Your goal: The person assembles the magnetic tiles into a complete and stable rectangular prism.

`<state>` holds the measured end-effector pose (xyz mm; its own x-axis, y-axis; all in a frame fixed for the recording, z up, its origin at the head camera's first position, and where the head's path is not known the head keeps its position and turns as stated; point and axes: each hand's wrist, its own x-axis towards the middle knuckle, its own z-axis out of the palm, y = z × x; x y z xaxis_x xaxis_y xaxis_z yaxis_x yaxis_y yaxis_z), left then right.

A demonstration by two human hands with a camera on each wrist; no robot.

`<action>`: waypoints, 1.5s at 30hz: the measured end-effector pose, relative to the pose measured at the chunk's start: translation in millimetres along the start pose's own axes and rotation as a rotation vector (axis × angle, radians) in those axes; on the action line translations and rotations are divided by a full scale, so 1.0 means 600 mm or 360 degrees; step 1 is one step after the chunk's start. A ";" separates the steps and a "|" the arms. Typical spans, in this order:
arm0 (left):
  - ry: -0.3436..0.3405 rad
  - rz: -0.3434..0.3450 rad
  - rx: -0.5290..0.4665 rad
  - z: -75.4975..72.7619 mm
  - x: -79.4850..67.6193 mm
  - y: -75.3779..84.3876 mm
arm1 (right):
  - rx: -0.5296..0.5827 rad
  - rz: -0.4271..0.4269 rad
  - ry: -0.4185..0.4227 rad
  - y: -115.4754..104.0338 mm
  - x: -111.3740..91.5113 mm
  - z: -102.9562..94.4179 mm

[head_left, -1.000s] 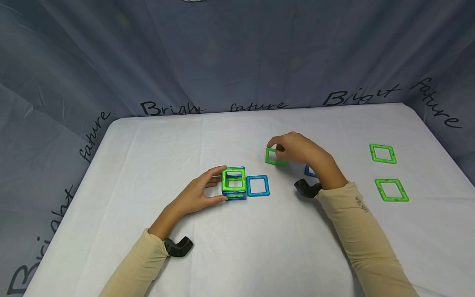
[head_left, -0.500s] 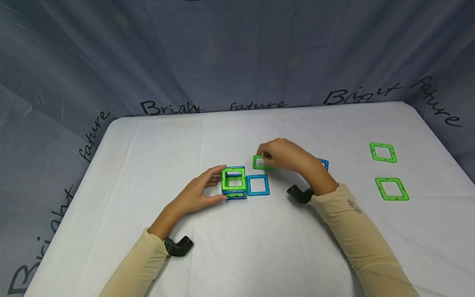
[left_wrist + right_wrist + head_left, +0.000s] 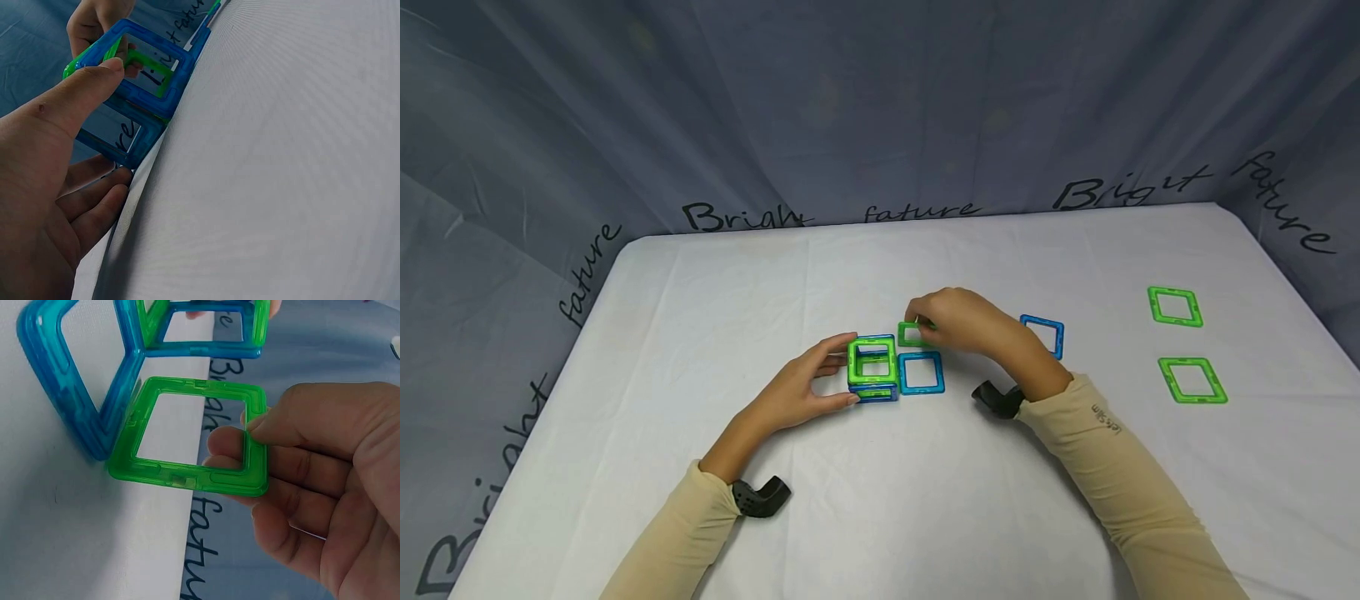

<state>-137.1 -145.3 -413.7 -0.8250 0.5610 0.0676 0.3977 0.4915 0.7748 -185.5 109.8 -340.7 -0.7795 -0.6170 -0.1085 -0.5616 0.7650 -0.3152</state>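
A small cube of blue and green square magnetic tiles [image 3: 874, 381] stands near the table's middle. My left hand [image 3: 793, 389] holds its left side, thumb on the near blue face [image 3: 144, 100] and fingers around the back. Flat against the cube's right side lies a blue square tile [image 3: 922, 390]. Just behind that tile, my right hand [image 3: 973, 321] pinches a green square tile [image 3: 194, 481] by one edge between thumb and fingers, its frame tilted upright. In the right wrist view the green tile's lower corner sits close to the blue tile; whether they touch I cannot tell.
Another blue square tile [image 3: 1058, 340] lies beyond the right forearm, partly covered by it. Two green square tiles [image 3: 1175, 322] [image 3: 1197, 399] lie farther right on the white tablecloth [image 3: 880, 517]. A grey curtain with lettering [image 3: 880, 108] hangs behind the table.
My right hand has carried the green tile left and nearer, up to the cube's right side. The blue tile beneath the right forearm shows more now. My left hand and the cube stay put.
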 end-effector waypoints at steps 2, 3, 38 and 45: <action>0.0000 -0.0001 -0.0002 0.000 0.000 0.000 | -0.0007 -0.0006 -0.0013 -0.002 0.000 0.001; -0.0001 -0.0001 -0.0002 0.000 0.000 0.000 | -0.0007 -0.0007 -0.0019 -0.003 0.000 0.002; 0.0003 -0.0004 0.0014 0.002 0.000 -0.001 | -0.0043 -0.0064 -0.0027 -0.009 -0.004 0.003; 0.0005 -0.0012 0.0008 0.002 0.000 -0.002 | -0.0016 -0.0046 -0.0045 -0.008 -0.003 0.002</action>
<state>-137.0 -145.2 -415.3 -0.8293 0.5552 0.0640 0.3937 0.4992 0.7719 -181.2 107.1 -339.9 -0.7548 -0.6437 -0.1260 -0.5867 0.7485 -0.3090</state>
